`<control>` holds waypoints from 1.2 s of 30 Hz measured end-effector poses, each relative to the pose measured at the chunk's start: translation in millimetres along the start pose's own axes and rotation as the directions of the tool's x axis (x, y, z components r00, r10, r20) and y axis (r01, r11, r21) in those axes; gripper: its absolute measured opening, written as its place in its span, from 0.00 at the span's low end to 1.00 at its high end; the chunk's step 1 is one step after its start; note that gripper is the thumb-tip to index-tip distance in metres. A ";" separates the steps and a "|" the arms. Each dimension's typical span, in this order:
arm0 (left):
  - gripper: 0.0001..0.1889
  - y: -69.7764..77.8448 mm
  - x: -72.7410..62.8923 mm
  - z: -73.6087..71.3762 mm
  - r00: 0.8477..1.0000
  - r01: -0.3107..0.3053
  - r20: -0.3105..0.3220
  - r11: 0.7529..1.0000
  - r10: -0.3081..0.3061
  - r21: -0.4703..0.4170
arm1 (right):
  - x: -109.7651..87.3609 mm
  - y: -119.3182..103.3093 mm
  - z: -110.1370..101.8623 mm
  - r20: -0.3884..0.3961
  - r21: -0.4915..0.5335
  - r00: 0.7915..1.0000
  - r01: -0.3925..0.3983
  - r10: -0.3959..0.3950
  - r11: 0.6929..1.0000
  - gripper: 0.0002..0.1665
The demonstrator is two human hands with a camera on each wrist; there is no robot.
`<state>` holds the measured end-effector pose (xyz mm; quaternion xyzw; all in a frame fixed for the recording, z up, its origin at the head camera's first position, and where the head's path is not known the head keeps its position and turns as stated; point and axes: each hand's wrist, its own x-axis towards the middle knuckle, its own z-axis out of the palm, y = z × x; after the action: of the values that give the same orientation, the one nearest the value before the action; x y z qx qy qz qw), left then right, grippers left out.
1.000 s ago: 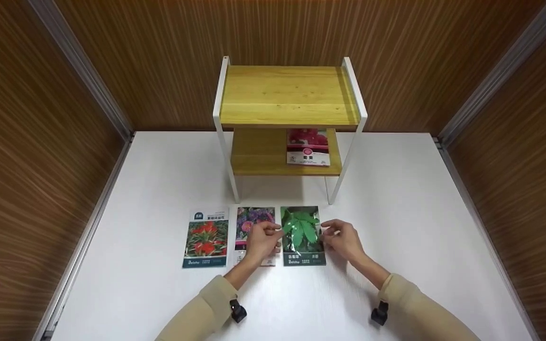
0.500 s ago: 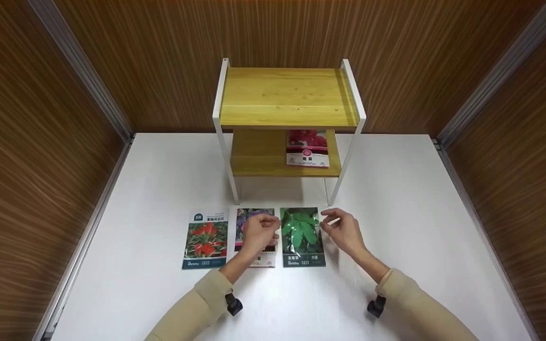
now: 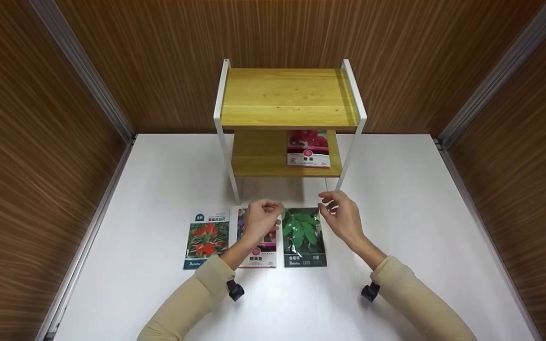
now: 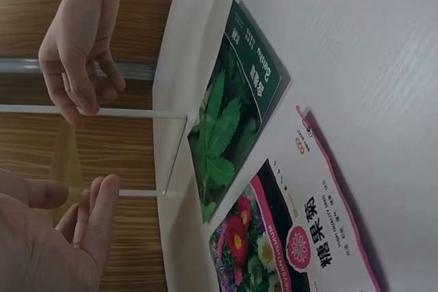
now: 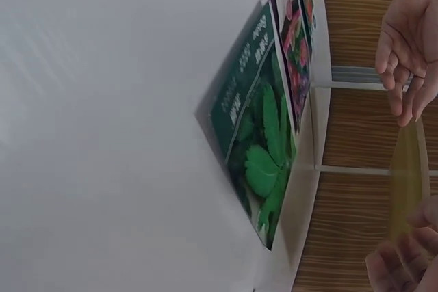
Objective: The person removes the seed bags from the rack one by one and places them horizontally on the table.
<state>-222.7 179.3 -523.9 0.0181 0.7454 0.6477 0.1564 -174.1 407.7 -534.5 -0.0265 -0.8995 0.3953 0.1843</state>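
A seed packet with green leaves [image 3: 304, 239] lies flat on the white table. My left hand [image 3: 261, 220] hovers above the candy-coloured flower packet [image 3: 259, 259] beside it, partly covering that packet in the head view. Over the green packet's right upper edge is my right hand [image 3: 344, 218]. Both wrist views show the hands raised off the packets, fingers loosely bent and nothing between them. A red-flower packet [image 3: 206, 240] lies at the left of the row. Another packet with crimson flowers [image 3: 308, 150] rests on the lower shelf.
Behind the row stands a small two-tier rack with wooden boards [image 3: 289, 94] and white side frames [image 3: 354, 90]. Its front legs come down close to the packets. Wood-grain walls [image 3: 178, 42] enclose the table [image 3: 396, 189] at the back and sides.
Both hands have moved away from the green packet's side edges, up and toward the rack. The packets keep their places in the row.
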 end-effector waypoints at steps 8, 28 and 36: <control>0.11 16.8 10.2 7.3 1.000 -0.012 0.007 0.997 0.013 -0.070 | 18.3 -11.0 -4.7 -0.065 -0.066 0.995 0.071 -0.075 0.995 0.12; 0.13 45.7 32.6 13.0 0.999 0.030 0.018 0.984 -0.027 -0.175 | 49.3 -30.1 1.7 -0.108 -0.285 0.939 0.286 -0.327 0.915 0.13; 0.12 50.2 38.2 11.4 0.999 0.045 0.039 0.971 -0.037 -0.234 | 60.6 -26.6 6.0 -0.062 -0.343 0.929 0.324 -0.366 0.882 0.14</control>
<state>-264.9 207.1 -484.4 -0.0048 0.6610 0.7276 0.1833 -230.0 397.0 -500.1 0.0795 -0.9293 0.1993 0.3005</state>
